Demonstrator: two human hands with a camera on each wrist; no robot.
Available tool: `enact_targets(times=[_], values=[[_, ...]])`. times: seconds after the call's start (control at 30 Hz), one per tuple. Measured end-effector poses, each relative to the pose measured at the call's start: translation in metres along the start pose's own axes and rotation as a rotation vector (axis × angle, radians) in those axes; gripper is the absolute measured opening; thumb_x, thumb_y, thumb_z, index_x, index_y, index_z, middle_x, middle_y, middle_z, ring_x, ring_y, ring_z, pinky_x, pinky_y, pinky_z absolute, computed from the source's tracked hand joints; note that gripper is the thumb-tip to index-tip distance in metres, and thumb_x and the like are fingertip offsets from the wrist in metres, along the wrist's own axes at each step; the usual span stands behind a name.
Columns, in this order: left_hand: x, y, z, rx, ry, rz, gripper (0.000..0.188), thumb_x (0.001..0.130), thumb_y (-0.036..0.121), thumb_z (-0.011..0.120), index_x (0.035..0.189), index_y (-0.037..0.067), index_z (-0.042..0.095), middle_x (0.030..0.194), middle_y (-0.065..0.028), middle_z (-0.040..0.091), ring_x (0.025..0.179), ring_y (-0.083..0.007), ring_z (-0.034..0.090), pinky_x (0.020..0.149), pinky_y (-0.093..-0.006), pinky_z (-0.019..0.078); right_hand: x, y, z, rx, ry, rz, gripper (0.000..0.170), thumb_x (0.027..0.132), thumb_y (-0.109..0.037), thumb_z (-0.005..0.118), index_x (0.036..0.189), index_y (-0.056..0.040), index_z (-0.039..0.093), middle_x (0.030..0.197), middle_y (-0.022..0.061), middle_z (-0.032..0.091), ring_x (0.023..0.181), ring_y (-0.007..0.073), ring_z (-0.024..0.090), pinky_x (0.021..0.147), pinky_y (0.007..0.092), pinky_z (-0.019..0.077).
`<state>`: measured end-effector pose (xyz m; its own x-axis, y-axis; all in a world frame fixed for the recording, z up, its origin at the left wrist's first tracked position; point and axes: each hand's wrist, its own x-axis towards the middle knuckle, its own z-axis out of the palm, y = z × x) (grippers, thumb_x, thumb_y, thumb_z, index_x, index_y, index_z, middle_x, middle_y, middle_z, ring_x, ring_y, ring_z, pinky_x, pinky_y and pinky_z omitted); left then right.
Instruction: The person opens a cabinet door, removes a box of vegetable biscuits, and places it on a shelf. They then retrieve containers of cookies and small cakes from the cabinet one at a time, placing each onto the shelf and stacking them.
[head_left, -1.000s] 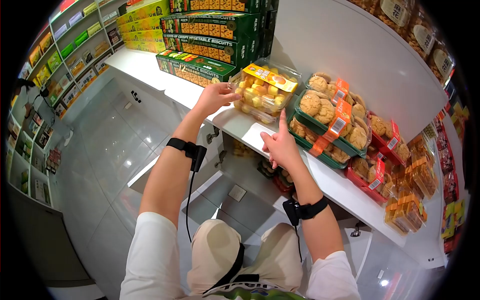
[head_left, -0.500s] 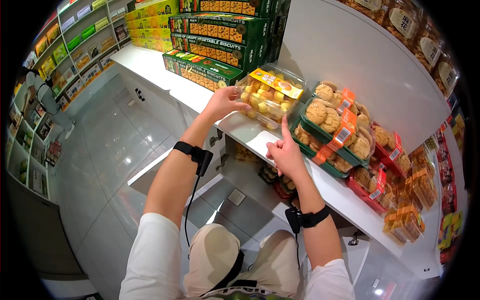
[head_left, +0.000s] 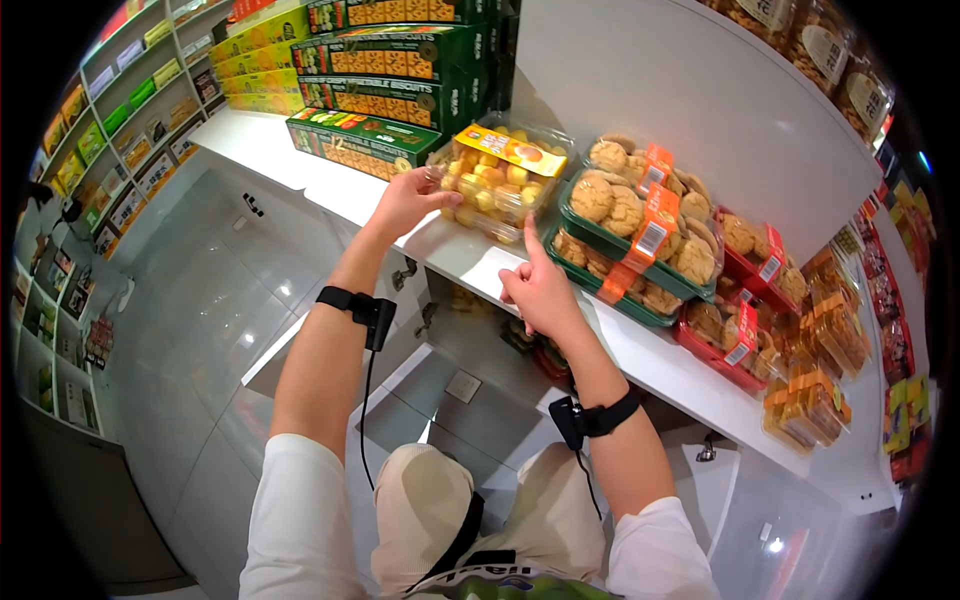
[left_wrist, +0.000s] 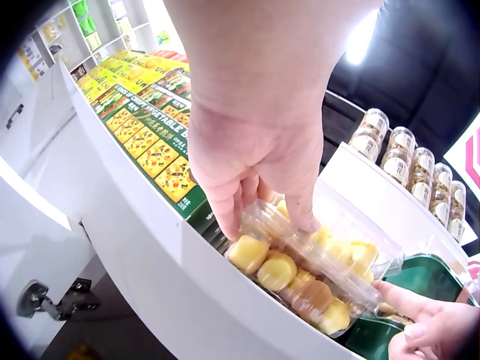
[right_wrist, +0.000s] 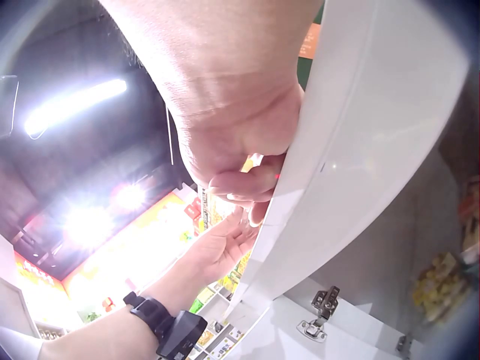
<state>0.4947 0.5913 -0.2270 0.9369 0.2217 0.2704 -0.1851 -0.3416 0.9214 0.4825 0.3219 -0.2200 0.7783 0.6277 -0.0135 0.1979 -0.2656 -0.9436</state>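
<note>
White counter [head_left: 340,193]: snack box [head_left: 500,176] between fingers [head_left: 536,242].

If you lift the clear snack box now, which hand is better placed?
Probably the left hand: its thumb and fingers straddle one end of the clear snack box, while the right hand only reaches one straight index finger to its near corner.

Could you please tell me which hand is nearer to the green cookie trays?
Right. The right hand is beside the green cookie trays; the left hand is farther away, gripping the opposite end of the plastic box.
</note>
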Motion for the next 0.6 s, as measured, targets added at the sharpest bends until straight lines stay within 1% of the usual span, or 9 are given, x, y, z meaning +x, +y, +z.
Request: enact_targets(times=[0.23,0.27,0.3,0.37,0.4,0.43,0.5,0.57,0.6], values=[[-0.014,0.012,0.005,0.064,0.041,0.012,0.047,0.084,0.022,0.076,0.119,-0.004,0.058,0.1,-0.0078,0.069,0.087,-0.0122,0.061,0.078,-0.0264,0.0483,-0.003,0.003,-0.002,0.002,0.033,-0.101,0.086,0.089,-0.015,0.054,0.155,-0.0088,0.001,0.07,0.0075,0.066,0.042,0.0174,0.054,0.034,0.0321,0.0457],[-0.018,0.011,0.006,0.066,0.076,0.029,0.05,0.084,0.024,0.077,0.12,-0.005,0.058,0.106,-0.0099,0.068,0.093,-0.0131,0.061,0.081,-0.0268,0.0485,-0.007,0.004,-0.003,0.006,0.053,-0.089,0.086,0.089,-0.015,0.054,0.155,-0.0088,0.001,0.07,0.0075,0.066,0.042,0.0174,0.054,0.034,0.0321,0.0457],[-0.033,0.029,0.016,0.096,0.162,0.032,0.053,0.084,0.025,0.077,0.122,-0.005,0.057,0.112,-0.0116,0.066,0.098,-0.015,0.062,0.084,-0.0283,0.0492,-0.011,0.007,-0.003,0.003,0.083,-0.149,0.081,0.089,-0.014,0.055,0.154,-0.0071,0.007,0.07,0.0089,0.065,0.046,0.0189,0.057,0.041,0.0324,0.0473],[-0.046,0.016,0.025,0.104,0.35,-0.002,0.056,0.085,0.026,0.076,0.125,-0.006,0.056,0.115,-0.0126,0.065,0.103,-0.0172,0.062,0.087,-0.0297,0.0494,-0.019,0.013,-0.003,-0.01,0.133,-0.276,0.073,0.089,-0.011,0.055,0.152,-0.0035,0.021,0.069,0.0117,0.065,0.055,0.0219,0.062,0.055,0.0332,0.0505],[-0.056,0.02,0.033,0.104,0.337,-0.002,0.056,0.085,0.026,0.076,0.125,-0.006,0.056,0.115,-0.0126,0.065,0.103,-0.0172,0.062,0.087,-0.0297,0.0494,-0.026,0.019,0.002,0.01,0.24,-0.382,0.049,0.088,-0.009,0.057,0.136,-0.0026,0.049,0.069,0.0128,0.064,0.06,0.0234,0.062,0.063,0.0329,0.0496],[-0.067,0.024,0.041,0.186,0.405,0.031,0.053,0.085,0.026,0.076,0.123,-0.006,0.057,0.114,-0.0124,0.065,0.099,-0.0171,0.063,0.085,-0.0299,0.0503,-0.036,0.024,0.0,0.012,0.248,-0.376,0.049,0.088,-0.009,0.057,0.136,-0.0026,0.049,0.069,0.0128,0.064,0.06,0.0234,0.062,0.063,0.0329,0.0496],[-0.087,0.034,0.053,0.276,0.476,0.041,0.05,0.085,0.025,0.075,0.121,-0.005,0.058,0.113,-0.0122,0.065,0.096,-0.0169,0.063,0.082,-0.0301,0.0511,-0.061,0.036,-0.009,-0.098,0.362,-0.539,0.028,0.087,-0.007,0.059,0.114,-0.0028,0.064,0.069,0.0112,0.064,0.057,0.0223,0.06,0.059,0.0306,0.0487],[-0.11,0.044,0.066,0.194,0.395,0.021,0.038,0.086,0.021,0.075,0.112,-0.003,0.063,0.102,-0.0096,0.068,0.083,-0.0137,0.063,0.073,-0.0277,0.0512,-0.09,0.047,-0.017,-0.118,0.469,-0.517,0.014,0.083,-0.003,0.06,0.095,-0.0034,0.069,0.069,0.0092,0.064,0.056,0.0199,0.059,0.056,0.029,0.0481],[-0.12,0.045,0.074,0.214,0.379,0.024,0.024,0.086,0.017,0.073,0.101,0.0,0.067,0.087,-0.0059,0.068,0.071,-0.011,0.06,0.065,-0.0258,0.0493,-0.102,0.06,-0.022,-0.177,0.466,-0.606,0.016,0.081,-0.001,0.061,0.095,-0.0046,0.069,0.069,0.0082,0.063,0.054,0.0193,0.058,0.054,0.0287,0.0476]])
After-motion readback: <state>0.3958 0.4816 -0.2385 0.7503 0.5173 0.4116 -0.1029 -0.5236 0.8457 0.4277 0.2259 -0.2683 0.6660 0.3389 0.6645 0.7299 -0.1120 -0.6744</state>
